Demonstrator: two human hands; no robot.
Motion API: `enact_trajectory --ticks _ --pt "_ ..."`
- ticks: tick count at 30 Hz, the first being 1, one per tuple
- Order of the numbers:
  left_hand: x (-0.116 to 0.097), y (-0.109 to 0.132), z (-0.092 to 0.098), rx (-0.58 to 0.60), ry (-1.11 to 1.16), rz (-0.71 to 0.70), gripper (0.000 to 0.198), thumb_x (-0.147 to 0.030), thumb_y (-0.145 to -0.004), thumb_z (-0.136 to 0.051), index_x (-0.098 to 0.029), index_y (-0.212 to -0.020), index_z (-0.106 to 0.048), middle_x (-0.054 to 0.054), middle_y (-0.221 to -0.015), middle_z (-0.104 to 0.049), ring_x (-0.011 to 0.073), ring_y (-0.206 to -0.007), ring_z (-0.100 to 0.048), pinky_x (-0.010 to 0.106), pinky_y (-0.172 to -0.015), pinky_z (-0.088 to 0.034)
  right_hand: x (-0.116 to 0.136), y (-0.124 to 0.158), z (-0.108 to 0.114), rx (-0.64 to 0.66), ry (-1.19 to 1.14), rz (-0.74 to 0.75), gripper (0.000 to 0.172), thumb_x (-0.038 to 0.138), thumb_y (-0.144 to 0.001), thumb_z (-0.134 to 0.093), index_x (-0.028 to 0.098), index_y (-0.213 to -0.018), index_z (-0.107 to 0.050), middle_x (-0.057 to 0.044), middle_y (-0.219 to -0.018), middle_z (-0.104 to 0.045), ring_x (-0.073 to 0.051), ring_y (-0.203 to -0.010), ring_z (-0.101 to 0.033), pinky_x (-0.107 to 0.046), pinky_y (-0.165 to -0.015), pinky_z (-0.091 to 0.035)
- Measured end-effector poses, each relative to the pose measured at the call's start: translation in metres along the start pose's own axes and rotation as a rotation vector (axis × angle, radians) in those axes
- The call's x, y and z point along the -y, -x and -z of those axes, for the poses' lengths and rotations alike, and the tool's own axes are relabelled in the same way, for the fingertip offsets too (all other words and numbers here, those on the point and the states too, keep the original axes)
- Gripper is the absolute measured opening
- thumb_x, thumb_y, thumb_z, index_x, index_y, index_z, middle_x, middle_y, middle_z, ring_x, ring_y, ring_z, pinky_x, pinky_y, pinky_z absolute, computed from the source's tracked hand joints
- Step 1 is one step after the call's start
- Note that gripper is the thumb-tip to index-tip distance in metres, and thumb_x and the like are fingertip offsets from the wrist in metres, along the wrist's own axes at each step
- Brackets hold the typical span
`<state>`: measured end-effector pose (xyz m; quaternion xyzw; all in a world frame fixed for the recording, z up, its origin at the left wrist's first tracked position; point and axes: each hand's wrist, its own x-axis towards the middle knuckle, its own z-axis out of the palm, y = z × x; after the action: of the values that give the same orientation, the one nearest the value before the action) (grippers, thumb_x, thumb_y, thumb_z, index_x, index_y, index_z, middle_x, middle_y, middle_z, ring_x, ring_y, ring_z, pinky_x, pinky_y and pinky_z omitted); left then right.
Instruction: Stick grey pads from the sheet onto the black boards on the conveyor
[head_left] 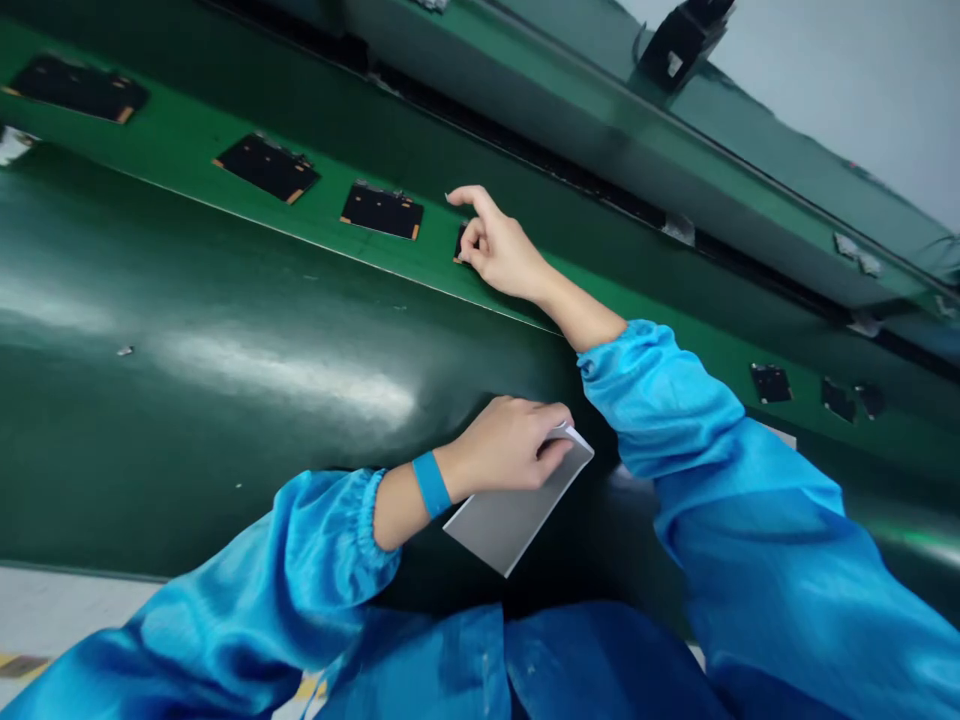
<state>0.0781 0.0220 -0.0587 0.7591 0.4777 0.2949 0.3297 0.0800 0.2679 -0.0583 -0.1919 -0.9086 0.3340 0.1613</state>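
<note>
My left hand (521, 440) is closed on the edge of a thin, flat grey panel (510, 515) with a pale rim, held tilted over the dark green worktop. A blue band circles that wrist. My right hand (502, 248) is stretched out above the bright green strip, its index finger raised and apart from the other, curled fingers. Just at its fingertips lies a black flat panel (459, 243), mostly covered by the hand. To its left on the strip rests a similar black panel (382, 211) with orange corner tabs.
Further black panels lie along the green strip (180, 165): one (267, 167) left of centre, one (79, 88) at far left, and smaller dark pieces (770, 383) at right. A raised ledge (600, 130) runs behind. A black device (682, 45) stands at the top right.
</note>
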Motion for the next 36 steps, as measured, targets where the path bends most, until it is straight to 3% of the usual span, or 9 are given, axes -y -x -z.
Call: enact_trajectory --ticks 11,18,28,33,36 --pt "-0.002 -0.002 0.0 0.005 -0.056 -0.044 0.013 -0.026 -0.103 -0.057 -0.02 -0.106 -0.068 0.004 -0.094 -0.08 0.0244 -0.086 -0.077 0.036 -0.068 -0.045 0.006 0.011 0.01 0.045 0.019 -0.131 0.058 0.019 -0.09 -0.073 0.027 -0.142 -0.047 0.002 -0.084 -0.063 -0.021 -0.082 -0.064 -0.035 -0.081 -0.054" --pt "-0.001 -0.003 -0.001 -0.002 -0.084 -0.054 0.013 -0.026 -0.102 -0.055 -0.019 -0.105 -0.067 0.003 -0.091 -0.078 0.023 -0.082 -0.075 0.035 -0.064 -0.042 0.017 0.02 0.02 0.046 0.05 -0.247 0.054 0.027 -0.087 -0.079 0.028 -0.135 -0.054 0.002 -0.084 -0.066 -0.024 -0.086 -0.065 -0.037 -0.082 -0.053" --pt "-0.001 -0.004 -0.001 0.001 -0.101 -0.053 0.014 -0.026 -0.103 -0.056 -0.019 -0.107 -0.068 0.003 -0.092 -0.079 0.0238 -0.083 -0.075 0.036 -0.065 -0.042 0.028 0.033 0.026 0.082 0.218 -0.304 0.064 0.023 -0.085 -0.077 0.029 -0.143 -0.052 -0.001 -0.089 -0.07 -0.028 -0.093 -0.068 -0.042 -0.089 -0.054" --pt "-0.002 -0.005 0.001 0.002 -0.091 -0.053 0.015 -0.026 -0.105 -0.054 -0.019 -0.106 -0.068 0.003 -0.093 -0.079 0.0236 -0.082 -0.075 0.037 -0.066 -0.041 0.025 0.032 0.049 0.004 0.414 -0.43 0.073 0.025 -0.067 -0.09 0.027 -0.133 -0.058 -0.011 -0.108 -0.072 -0.04 -0.11 -0.068 -0.052 -0.091 -0.054" --pt "-0.002 -0.004 0.0 0.014 -0.105 -0.057 0.014 -0.025 -0.104 -0.055 -0.019 -0.104 -0.067 0.003 -0.092 -0.079 0.0233 -0.082 -0.075 0.037 -0.065 -0.041 0.027 0.026 0.062 -0.045 0.351 -0.433 0.071 0.031 -0.06 -0.093 0.03 -0.123 -0.061 -0.01 -0.113 -0.072 -0.041 -0.115 -0.066 -0.054 -0.092 -0.054"
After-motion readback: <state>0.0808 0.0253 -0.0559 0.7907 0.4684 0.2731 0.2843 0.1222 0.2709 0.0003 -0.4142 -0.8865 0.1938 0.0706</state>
